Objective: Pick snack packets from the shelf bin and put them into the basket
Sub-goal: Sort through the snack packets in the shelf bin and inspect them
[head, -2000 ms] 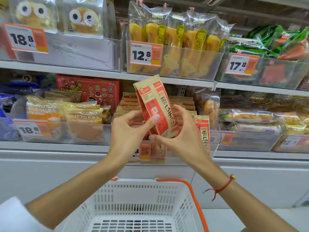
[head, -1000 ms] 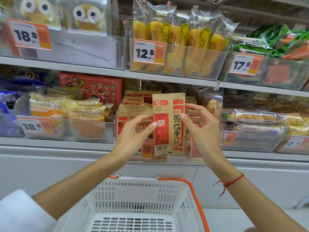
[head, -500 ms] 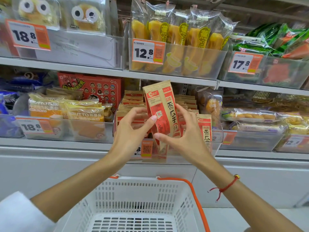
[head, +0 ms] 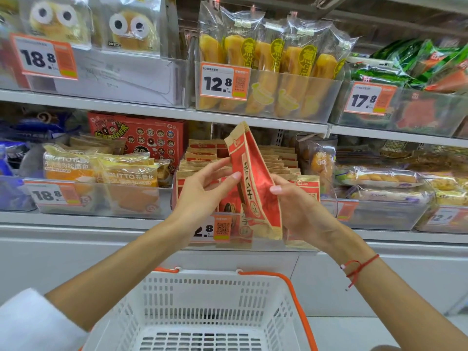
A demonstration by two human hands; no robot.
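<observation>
Red-and-kraft snack packet (head: 253,183), one, pinched between two hands' fingers (head: 234,176), one white basket (head: 202,300) below

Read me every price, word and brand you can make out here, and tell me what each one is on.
"18.8": top-left price tag
"12.8": tag on banana-snack bin
"17.8": top-right tag
"18.8": tag on bread bin
"香瓜子": held red packet
"UTTO 布鲁托": bread packet
"2.8", partly hidden: tag behind left hand
Small print, QR codes: unreadable.
</observation>
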